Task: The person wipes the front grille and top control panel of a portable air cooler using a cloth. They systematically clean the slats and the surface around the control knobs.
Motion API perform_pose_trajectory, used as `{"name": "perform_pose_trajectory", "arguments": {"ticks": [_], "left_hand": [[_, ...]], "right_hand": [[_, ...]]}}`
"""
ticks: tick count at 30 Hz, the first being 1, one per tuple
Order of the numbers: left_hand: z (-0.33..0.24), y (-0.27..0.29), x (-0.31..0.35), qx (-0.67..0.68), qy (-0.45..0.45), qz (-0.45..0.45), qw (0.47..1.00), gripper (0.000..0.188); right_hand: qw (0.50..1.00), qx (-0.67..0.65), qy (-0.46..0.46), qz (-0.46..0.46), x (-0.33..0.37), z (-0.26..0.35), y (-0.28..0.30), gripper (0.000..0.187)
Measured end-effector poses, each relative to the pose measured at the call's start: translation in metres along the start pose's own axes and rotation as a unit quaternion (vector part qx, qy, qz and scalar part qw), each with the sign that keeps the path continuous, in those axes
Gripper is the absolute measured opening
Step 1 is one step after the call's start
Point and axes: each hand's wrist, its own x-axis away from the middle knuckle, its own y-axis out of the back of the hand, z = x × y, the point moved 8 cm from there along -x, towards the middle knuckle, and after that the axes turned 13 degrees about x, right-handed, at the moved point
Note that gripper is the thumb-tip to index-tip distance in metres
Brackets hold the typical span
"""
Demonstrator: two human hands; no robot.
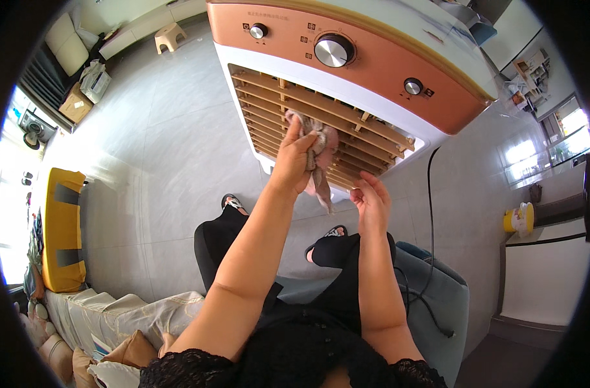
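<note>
Floor (146,161): grey, tiled.
Left hand (294,158): cloth (321,152) pinched at slats (379,130).
Right hand (371,200): half-curled, any pinch unclear.
Slats: apparently being wiped; gaps should be reached next.

From where I stand, at one o'clock: front panel (385,61), smooth, copper-toned, with a sheen; large dial (334,50), shiny brushed metal in look. Slats (264,82), twelve o'clock: matt tan plastic. Rag (321,155), near centre: soft, rumpled cloth. Floor (152,149), ten o'clock: polished, reflective tile. Chair (434,291), four o'clock: matt, probably woven fabric; lens distortion limits inspection. Sleeve (185,372), seven o'clock: openwork lace.
</note>
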Motion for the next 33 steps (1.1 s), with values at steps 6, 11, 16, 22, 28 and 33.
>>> {"name": "perform_pose_trajectory", "arguments": {"ticks": [6,11,16,22,28,33], "left_hand": [[0.074,-0.006,0.019,-0.031,0.121,-0.015,0.992,0.059],[0.066,0.014,0.026,-0.272,0.084,-0.01,0.959,0.055],[0.095,-0.015,0.013,-0.14,0.078,-0.017,0.987,0.052],[0.119,-0.043,0.024,-0.633,-0.09,0.132,0.758,0.042],[0.102,-0.012,0.007,-0.129,0.125,0.052,0.982,0.051],[0.094,-0.009,0.018,-0.484,0.102,0.156,0.855,0.051]], "right_hand": [[0.998,-0.057,-0.012,-0.022,0.001,-0.005,-0.009,0.021],[0.999,0.0,-0.029,-0.046,-0.002,-0.01,0.019,0.021],[0.994,-0.074,0.035,-0.077,-0.003,0.009,0.009,0.022],[0.964,-0.263,0.031,0.014,-0.007,0.013,0.004,0.041],[0.979,-0.181,-0.014,0.094,0.006,0.002,-0.033,0.056],[0.978,-0.191,-0.009,0.085,-0.011,-0.03,-0.025,0.07]]}}
